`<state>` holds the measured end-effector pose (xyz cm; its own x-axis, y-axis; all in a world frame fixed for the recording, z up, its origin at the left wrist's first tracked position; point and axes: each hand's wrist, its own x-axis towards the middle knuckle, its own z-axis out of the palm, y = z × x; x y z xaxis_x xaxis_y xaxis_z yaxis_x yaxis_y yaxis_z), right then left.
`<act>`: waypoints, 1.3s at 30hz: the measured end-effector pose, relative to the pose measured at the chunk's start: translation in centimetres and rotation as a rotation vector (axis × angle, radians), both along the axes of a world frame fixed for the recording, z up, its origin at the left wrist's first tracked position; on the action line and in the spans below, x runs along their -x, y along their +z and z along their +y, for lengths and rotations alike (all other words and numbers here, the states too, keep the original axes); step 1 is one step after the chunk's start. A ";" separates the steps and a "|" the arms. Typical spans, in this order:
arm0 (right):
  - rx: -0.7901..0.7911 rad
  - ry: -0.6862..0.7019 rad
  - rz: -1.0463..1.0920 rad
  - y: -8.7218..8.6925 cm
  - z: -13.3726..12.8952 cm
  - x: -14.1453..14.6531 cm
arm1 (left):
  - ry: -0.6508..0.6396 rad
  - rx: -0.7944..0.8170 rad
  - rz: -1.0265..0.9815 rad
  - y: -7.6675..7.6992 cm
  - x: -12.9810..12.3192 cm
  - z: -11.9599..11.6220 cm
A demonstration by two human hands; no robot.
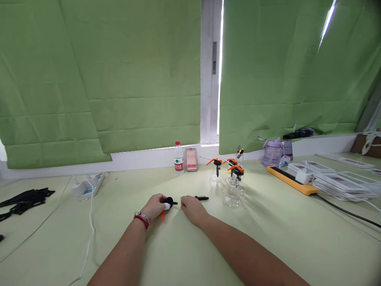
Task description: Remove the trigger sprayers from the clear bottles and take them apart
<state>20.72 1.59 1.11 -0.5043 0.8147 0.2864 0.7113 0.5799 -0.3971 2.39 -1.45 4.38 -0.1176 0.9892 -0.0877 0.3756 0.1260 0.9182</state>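
My left hand (155, 207) is closed around a black spray head (168, 201) with an orange trigger (162, 215); its short black stem points right. Just right of that stem, my right hand (193, 209) is low over the table with its fingers pinched together. What sits between those fingertips is too small to make out. A slim black ribbed piece (202, 198) shows beyond the right hand, and I cannot tell whether the hand touches it. Farther right stand several clear glass bottles, some topped with an orange-and-black spray head (238, 170). The nearest glass bottle (232, 198) has no top on it.
A water bottle (179, 159) and a pink box (191, 159) stand by the wall. At right are an orange power strip (290, 180), stacked white frames (342, 184) and a purple jug (272, 153). A white power strip (89, 186) and black straps (26, 200) lie left.
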 end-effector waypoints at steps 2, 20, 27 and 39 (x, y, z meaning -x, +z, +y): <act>0.038 -0.003 0.040 0.0 -0.1 -0.2 | -0.004 -0.001 -0.012 -0.2 0.1 0.1; -0.007 -0.018 -0.082 2.5 -1.9 -1.2 | -0.209 -0.111 -0.044 -0.2 -0.7 -0.3; -0.090 -0.157 0.024 3.1 -1.6 -1.2 | -0.154 -0.171 -0.068 0.0 -1.0 -0.1; -0.102 -0.442 0.338 4.0 0.5 -4.1 | 0.216 -0.125 0.525 -2.0 0.9 2.0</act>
<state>24.81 2.10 5.07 0.0120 0.8874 0.4608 0.7384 0.3029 -0.6025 1.47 0.58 2.34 -0.3141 0.9370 0.1529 0.7623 0.1529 0.6289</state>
